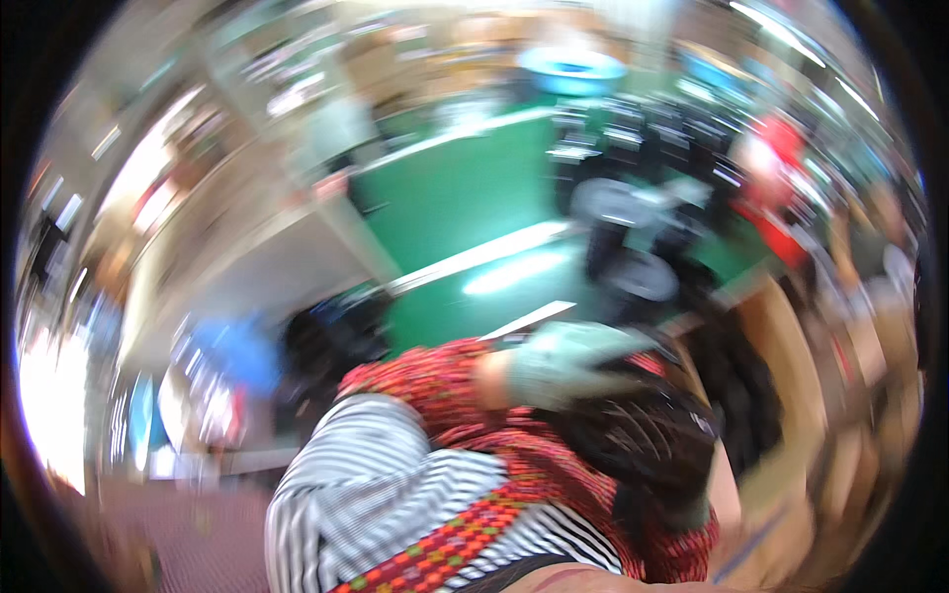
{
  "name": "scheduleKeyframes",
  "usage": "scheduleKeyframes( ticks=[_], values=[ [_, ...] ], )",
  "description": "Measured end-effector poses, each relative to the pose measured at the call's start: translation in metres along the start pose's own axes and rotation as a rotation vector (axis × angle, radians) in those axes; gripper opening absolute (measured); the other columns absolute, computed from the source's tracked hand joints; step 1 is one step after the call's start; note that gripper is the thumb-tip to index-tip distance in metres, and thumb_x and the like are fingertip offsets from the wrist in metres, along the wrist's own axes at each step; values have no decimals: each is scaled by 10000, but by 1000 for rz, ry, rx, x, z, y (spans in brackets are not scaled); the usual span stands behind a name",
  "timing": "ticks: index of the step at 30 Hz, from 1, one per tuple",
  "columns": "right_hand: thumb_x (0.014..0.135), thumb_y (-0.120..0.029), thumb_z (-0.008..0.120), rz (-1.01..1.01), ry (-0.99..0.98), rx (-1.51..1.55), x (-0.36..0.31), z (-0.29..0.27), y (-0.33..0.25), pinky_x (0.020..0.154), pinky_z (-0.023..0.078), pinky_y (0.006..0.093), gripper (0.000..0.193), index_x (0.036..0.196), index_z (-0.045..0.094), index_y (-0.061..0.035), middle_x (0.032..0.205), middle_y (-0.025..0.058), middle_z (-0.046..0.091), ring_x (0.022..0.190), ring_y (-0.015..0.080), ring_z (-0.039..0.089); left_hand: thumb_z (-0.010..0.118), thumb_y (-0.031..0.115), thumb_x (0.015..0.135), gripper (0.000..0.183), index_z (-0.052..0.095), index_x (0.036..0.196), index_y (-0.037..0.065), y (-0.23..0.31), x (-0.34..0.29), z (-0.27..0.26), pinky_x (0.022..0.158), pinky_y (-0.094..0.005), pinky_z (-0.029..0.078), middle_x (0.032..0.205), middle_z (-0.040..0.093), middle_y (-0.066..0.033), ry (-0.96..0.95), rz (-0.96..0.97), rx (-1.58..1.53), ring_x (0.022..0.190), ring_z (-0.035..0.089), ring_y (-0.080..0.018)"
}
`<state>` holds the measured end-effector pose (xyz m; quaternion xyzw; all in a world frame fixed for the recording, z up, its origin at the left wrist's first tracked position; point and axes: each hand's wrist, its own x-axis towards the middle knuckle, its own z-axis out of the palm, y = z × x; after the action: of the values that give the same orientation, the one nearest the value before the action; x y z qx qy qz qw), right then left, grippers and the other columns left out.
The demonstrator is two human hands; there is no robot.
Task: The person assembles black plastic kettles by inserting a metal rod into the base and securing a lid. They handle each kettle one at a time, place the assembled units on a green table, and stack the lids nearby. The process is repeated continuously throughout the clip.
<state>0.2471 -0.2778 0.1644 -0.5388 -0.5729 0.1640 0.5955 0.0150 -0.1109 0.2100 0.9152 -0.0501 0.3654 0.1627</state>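
Note:
Strong motion blur covers the whole head view. My left hand, in a pale grey-green glove, reaches across to the right at the top of a black glossy object. Its fingers look closed against the object's upper edge, though they are smeared. The object is held close to my body, and its exact kind cannot be made out. Below it, my right hand is a dark blur at the end of a red patterned sleeve, its fingers hidden. Close on the right, an open cardboard box contains dark things.
Ahead is a green worktop with a pale edge. Black round parts stand in groups on its right side. A light blue basin sits farther back, and a red object lies at the right. Blue material is at the left.

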Motion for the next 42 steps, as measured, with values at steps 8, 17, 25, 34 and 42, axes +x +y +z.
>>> scheduleKeyframes(
  ticks=[8,17,25,34,42],
  values=[
    [999,-632,617,109,-120,-82,2,30,13,1210,365,541,885,1567,430,21,1614,246,426,1452,408,479,563,146,1015,340,713,1286,6,9,-67,53,1081,-397,537,1295,727,-147,532,-1037,-1162,1213,685,-260],
    [983,-621,641,82,-211,-43,2,38,16,1209,366,544,887,1569,431,10,1611,249,426,1449,415,479,731,161,842,425,721,1261,86,47,-60,-10,1025,-373,580,1429,639,-178,377,-764,-283,1158,716,-321],
    [969,-612,662,66,-244,-36,-3,38,15,1208,367,547,890,1571,432,1,1609,252,427,1448,422,478,775,62,805,519,692,1317,79,56,-36,-14,1039,-385,558,1387,648,-181,239,-558,39,1209,680,-305],
    [953,-602,686,71,-238,-58,-10,29,19,1207,367,550,894,1573,434,-10,1606,255,427,1445,429,478,709,111,901,385,724,1285,89,40,-90,33,1006,-435,565,1336,673,-191,374,-880,-652,1179,688,-340],
    [939,-593,707,82,-220,-59,-13,20,23,1206,368,553,899,1574,435,-19,1604,258,428,1444,436,477,725,96,875,359,746,1232,77,50,-92,79,986,-417,572,1257,707,-177,416,-939,-886,1133,710,-316]
  ],
)
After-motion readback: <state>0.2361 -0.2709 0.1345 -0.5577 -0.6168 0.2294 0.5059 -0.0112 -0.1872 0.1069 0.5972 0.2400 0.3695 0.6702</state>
